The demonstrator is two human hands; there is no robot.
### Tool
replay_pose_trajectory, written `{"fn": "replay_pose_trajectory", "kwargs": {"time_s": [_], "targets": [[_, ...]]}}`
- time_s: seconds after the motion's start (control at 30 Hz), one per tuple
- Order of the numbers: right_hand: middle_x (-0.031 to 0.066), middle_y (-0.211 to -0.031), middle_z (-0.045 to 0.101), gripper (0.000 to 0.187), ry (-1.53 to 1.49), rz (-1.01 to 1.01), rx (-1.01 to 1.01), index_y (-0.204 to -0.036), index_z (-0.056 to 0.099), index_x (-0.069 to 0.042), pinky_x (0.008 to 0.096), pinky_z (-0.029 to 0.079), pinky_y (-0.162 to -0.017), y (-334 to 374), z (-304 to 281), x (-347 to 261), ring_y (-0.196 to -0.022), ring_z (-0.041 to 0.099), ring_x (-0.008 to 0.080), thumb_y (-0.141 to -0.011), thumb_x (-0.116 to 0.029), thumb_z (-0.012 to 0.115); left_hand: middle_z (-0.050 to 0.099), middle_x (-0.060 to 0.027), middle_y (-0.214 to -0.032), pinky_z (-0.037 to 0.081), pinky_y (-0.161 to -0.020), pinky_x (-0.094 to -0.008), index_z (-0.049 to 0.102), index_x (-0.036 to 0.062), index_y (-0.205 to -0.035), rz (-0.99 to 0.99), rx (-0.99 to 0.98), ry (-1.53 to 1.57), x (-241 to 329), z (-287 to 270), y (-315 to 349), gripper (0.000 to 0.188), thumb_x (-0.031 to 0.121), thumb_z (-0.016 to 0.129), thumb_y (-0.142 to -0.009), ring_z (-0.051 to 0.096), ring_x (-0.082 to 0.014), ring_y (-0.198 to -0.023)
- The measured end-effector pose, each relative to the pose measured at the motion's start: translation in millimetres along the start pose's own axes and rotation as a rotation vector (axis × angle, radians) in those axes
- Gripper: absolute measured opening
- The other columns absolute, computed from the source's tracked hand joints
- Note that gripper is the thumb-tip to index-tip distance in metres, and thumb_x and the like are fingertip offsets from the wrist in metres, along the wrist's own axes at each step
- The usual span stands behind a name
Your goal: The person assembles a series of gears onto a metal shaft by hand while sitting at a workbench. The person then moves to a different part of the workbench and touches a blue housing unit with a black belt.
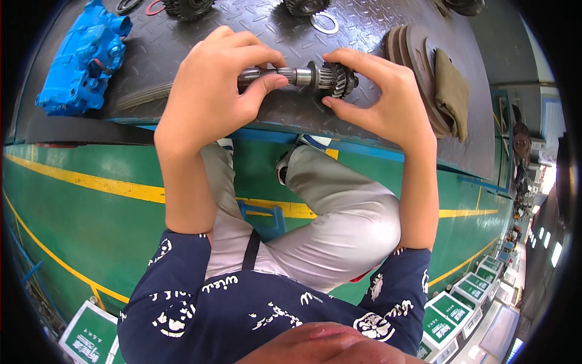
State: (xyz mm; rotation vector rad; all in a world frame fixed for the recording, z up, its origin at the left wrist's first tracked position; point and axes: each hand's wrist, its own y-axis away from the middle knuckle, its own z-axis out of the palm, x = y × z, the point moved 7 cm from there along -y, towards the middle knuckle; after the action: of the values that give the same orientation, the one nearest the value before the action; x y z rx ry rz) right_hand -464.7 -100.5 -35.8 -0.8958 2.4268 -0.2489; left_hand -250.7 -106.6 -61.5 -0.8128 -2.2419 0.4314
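A steel gear shaft (297, 76) lies level between my two hands, just above the table's near edge. My left hand (224, 85) wraps its left end, thumb along the front and fingers over the top. Around the right end sits a dark toothed gear (343, 80), with a collar beside it on the splined part. My right hand (376, 85) pinches this gear, forefinger on top and thumb below. The shaft's far left end is hidden inside my left hand.
A dark metal table (273, 115) carries a blue cast housing (88, 57) at left and stacked brown discs (418, 79) with a folded cloth (451, 94) at right. Farther back lie dark gears (188, 6) and a pale ring (324, 23). A ridged strip (144, 96) lies by my left wrist.
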Motion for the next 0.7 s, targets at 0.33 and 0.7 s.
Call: {"fn": "replay_pose_trajectory", "kwargs": {"time_s": [0.33, 0.7], "targets": [[0.0164, -0.126, 0.078, 0.051, 0.086, 0.020, 0.001, -0.123, 0.078, -0.004, 0.0394, 0.060, -0.101, 0, -3, -1, -0.114, 0.077, 0.0341, -0.074, -0.010, 0.090, 0.077, -0.0116, -0.116, 0.052, -0.098, -0.0426, 0.081, 0.0087, -0.119, -0.002, -0.050, -0.055, 5, -33, 12, 0.054, 0.011, 0.093, -0.066, 0.067, -0.0328, -0.111], [0.0139, -0.125, 0.079, 0.052, 0.124, 0.007, 0.028, -0.123, 0.079, -0.005, 0.0393, 0.061, -0.099, 4, -1, -5, -0.112, 0.077, 0.0319, -0.072, -0.007, 0.089, 0.076, -0.0059, -0.104, 0.052, -0.092, -0.0410, 0.081, 0.0072, -0.103, -0.012, 0.081, -0.177, -12, -39, 26, 0.037, 0.006, 0.090, -0.067, 0.068, -0.0301, -0.105]]}}
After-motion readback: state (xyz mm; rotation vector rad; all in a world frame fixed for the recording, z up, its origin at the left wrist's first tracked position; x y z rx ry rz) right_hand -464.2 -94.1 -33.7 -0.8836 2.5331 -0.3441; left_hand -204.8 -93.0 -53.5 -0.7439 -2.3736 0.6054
